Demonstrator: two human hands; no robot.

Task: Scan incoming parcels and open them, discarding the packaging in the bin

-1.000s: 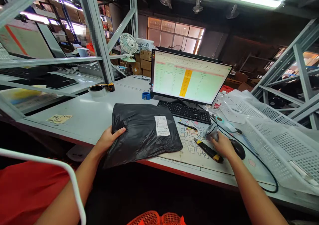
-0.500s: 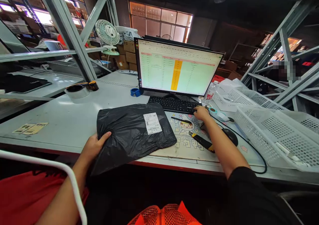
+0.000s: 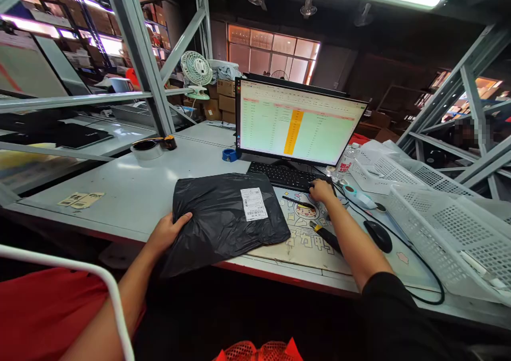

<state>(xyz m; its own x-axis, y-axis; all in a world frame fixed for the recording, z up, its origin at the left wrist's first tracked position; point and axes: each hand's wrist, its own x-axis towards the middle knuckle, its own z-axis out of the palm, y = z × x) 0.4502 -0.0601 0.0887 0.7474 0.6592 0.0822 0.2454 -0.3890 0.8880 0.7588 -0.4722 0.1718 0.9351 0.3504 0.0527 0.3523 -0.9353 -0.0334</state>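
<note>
A black plastic mailing bag (image 3: 215, 228) lies on the desk, its near left corner hanging over the front edge. My left hand (image 3: 170, 232) grips its left side, thumb on top and the other fingers hidden underneath. On the bag is a white shipping label (image 3: 254, 204) with a barcode. My right hand (image 3: 321, 190) rests on the right end of the black keyboard (image 3: 279, 174), fingers bent over the keys and holding nothing. Below that arm lie a yellow and black utility knife (image 3: 325, 236) and a black pen (image 3: 298, 202).
Behind the keyboard stands a monitor (image 3: 271, 121) showing a spreadsheet. White perforated baskets (image 3: 435, 228) line the right side, beside a black mouse (image 3: 378, 236) and its cable. Tape rolls (image 3: 147, 149) and paper tags (image 3: 81, 199) lie to the left. A metal post (image 3: 139, 57) rises at the desk's left.
My view has tilted up and turned left, so the desk appears lower and farther right. My right hand has shifted slightly left along the keyboard. My left hand still grips the bag.
</note>
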